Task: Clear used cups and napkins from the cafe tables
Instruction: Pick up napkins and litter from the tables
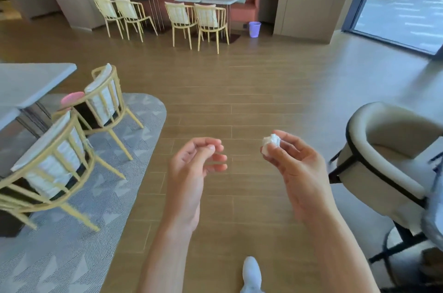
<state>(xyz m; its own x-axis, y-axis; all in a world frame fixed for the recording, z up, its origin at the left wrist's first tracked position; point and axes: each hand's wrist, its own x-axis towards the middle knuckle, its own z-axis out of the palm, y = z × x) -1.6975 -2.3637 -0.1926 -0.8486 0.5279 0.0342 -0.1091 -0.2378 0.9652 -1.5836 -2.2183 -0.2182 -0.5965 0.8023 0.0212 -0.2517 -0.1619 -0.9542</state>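
Above the wood floor point(239, 91), right hand point(294, 160) pinches one crumpled napkin point(271, 144); left hand's point(191, 163) grip loosely curled, empty.

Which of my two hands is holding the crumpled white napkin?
The right hand pinches the crumpled white napkin at its fingertips; the left hand holds nothing, fingers loosely curled.
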